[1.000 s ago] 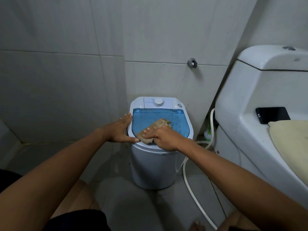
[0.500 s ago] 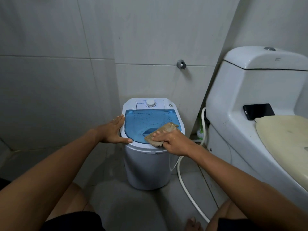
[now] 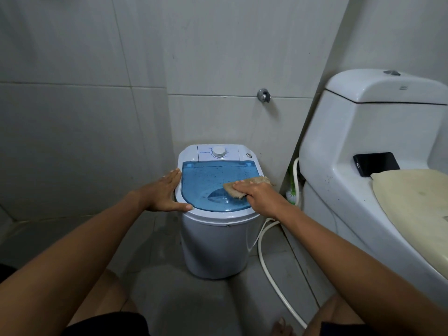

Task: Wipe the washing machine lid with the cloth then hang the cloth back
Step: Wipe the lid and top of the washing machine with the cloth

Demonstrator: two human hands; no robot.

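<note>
Since the earlier frame the right hand (image 3: 260,197) has carried the cloth (image 3: 244,187) from the front edge of the lid (image 3: 211,187) out to its right edge; the brown cloth now lies flat on the blue see-through lid near the right rim, a corner poking past the fingers toward the far right. The hand presses down on it with fingers laid flat and thumb tucked at the near side, pinning the cloth rather than bunching it. The left hand (image 3: 164,195) has stayed on the left rim of the washing machine (image 3: 213,248), palm open and spread, fingers along the white edge and thumb reaching across the front left corner; it holds nothing, only braces the tub.

The lid is shut and speckled with dark spots and droplets. Through it a darker blue shape shows inside the tub near the front; what it is cannot be told. The white dial (image 3: 219,151) sits at the back edge of the machine's top. A white hose (image 3: 269,270) runs along the floor by the machine's right side. On the toilet (image 3: 351,146), a black phone (image 3: 375,163) lies at the back edge of the cream seat cover (image 3: 417,202)
</note>
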